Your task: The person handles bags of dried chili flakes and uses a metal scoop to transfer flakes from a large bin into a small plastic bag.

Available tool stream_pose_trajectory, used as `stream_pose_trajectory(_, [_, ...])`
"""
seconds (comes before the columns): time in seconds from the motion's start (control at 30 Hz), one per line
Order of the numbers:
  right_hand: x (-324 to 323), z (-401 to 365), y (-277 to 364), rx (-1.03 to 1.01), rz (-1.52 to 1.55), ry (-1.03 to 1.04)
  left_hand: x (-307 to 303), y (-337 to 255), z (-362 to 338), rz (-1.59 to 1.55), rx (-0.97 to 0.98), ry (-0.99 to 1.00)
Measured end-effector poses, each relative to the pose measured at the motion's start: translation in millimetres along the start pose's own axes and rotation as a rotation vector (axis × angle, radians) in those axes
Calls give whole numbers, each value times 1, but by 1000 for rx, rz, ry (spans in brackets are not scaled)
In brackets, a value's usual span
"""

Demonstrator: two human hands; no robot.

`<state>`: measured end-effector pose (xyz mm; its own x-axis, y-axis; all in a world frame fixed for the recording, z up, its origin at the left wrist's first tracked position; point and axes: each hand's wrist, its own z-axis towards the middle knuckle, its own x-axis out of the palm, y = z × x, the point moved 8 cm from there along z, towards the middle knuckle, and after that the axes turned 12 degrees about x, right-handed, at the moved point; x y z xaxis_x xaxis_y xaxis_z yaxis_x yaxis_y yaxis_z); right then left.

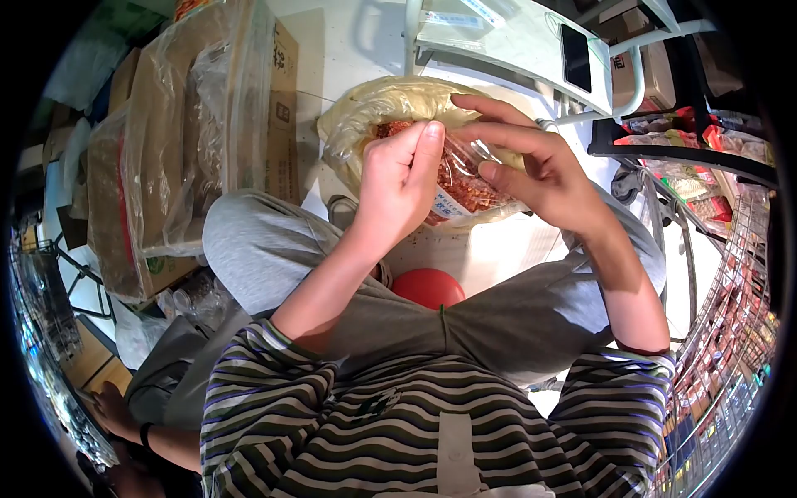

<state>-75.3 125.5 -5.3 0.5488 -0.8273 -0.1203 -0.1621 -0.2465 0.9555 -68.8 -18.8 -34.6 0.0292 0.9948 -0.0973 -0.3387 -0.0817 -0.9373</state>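
My left hand [400, 178] is closed, its thumb and fingers pinching the top edge of a clear plastic bag [471, 170]. Red-brown dried flakes, perhaps chili, fill the bag, and a blue-and-white label reading "Welcome" shows low on it. My right hand [544, 170] is at the bag's right side with fingers spread and curved, the thumb close to or touching the plastic. Behind both hands stands a large open yellowish plastic sack [349, 116]. More red flakes [392, 129] show at its mouth; the clear bag and my hands cover part of it.
Cardboard boxes wrapped in plastic [178, 149] stand on the left. A phone [575, 58] lies on a pale stand [498, 41] ahead. Beneath me is a red stool [429, 286]. Wire racks with packets [722, 332] line the right. Another person's hand [112, 411] shows lower left.
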Motion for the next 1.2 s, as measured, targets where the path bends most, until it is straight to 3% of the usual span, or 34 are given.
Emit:
stream_pose_trajectory(0.1, [-3, 0, 1, -19, -89, -14, 1, -1, 2, 12, -19, 31])
stream_pose_trajectory(0.2, [-3, 1, -1, 26, 16, -21, 0, -1, 3, 20, -36, 25])
stream_pose_trajectory(0.4, [-5, -1, 5, -73, -93, -91, -1, 6, 4, 0, -55, -4])
stream_pose_trajectory(0.8, [-10, -3, -15, 105, 0, -49, -9, 23, 8, -44, -104, -12])
stream_pose_trajectory(1.0, [-5, -3, -26, 140, 37, 28, -15, 28, 9, -12, -155, -4])
stream_pose_trajectory(1.1, [2, 0, -34, 184, 28, 170, -19, 31, 11, 51, -154, 30])
stream_pose_trajectory(1.2, [7, 1, -45, 336, 21, 236, -19, 32, 12, 90, -130, 71])
